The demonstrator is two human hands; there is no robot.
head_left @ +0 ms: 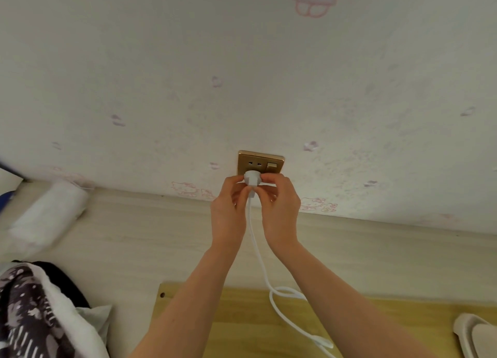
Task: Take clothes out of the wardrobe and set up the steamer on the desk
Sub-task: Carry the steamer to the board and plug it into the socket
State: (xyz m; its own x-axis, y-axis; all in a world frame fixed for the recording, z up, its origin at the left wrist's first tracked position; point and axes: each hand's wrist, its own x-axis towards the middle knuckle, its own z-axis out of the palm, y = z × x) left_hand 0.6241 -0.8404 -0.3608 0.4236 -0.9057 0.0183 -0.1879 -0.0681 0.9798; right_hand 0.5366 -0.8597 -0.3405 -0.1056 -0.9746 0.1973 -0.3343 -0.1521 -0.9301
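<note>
Two bare arms reach up from the bottom edge, and between them a white cord (258, 255) loops over a yellow board (242, 320) on the desk (129, 239). Both hands meet at the gold socket (261, 160) on the wall. My view shows the left hand (228, 209) and the right hand (281, 207) each pinching the round white plug (251, 176) with finger and thumb, one on each side. The plug sits against the lower part of the socket, under two small holes and a switch (272, 166). I think this is the plugging-in step of setting up the steamer. I cannot tell if the plug is pushed all the way in, because the plug and fingers hide its pins. The next move calls for a straight, firm push toward the wall, and then maybe a press on the switch. The steamer itself I cannot see; the cord runs off the bottom edge. A pale rounded thing (473, 336) in the bottom right corner is cut off, and I cannot say what it is. Clothes (32, 312) with a dark print lie in the bottom left corner, partly cut off too. A white roll (51, 212) by the wall is blurry.
</note>
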